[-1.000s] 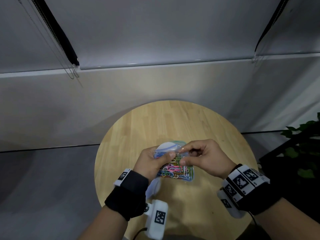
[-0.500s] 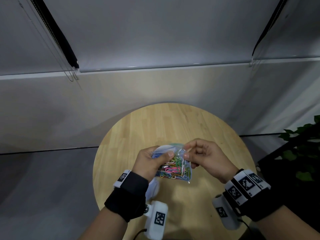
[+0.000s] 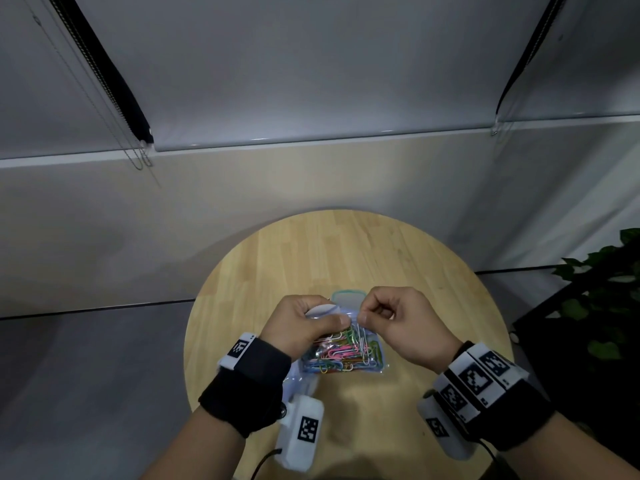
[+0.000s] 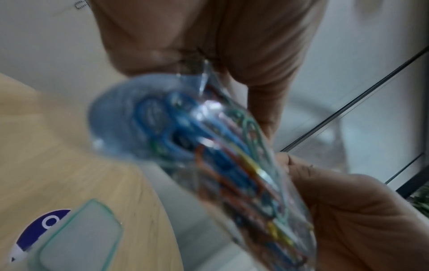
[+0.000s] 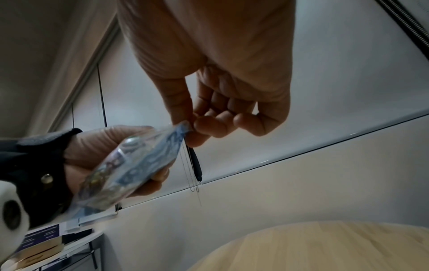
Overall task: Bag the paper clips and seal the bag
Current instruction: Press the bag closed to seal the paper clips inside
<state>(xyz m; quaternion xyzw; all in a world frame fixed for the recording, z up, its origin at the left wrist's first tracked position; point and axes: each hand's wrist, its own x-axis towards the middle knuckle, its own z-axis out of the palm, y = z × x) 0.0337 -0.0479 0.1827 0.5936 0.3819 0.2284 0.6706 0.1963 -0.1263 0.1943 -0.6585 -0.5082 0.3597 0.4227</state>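
A clear zip bag (image 3: 346,356) full of coloured paper clips (image 3: 341,351) hangs above the round wooden table (image 3: 346,251). My left hand (image 3: 332,322) grips its top edge on the left, thumb in front. My right hand (image 3: 363,318) pinches the same edge right beside it. In the left wrist view the bag (image 4: 232,155) is blurred, with my left thumb (image 4: 336,210) against it. In the right wrist view, thumb and forefinger of my right hand (image 5: 189,128) nip the bag's corner (image 5: 181,128). I cannot tell whether the zip strip is closed.
A clear box with a green rim (image 3: 348,299) lies on the table just beyond my hands, also seen as the green-rimmed box (image 4: 76,238) beside a round blue-and-white label (image 4: 41,225). A leafy plant (image 3: 602,306) stands off the table's right side.
Both hands keep hold of the bag's top edge. My right fingertips have drawn a little closer to my left thumb, and the bag now hangs lower beneath my hands.
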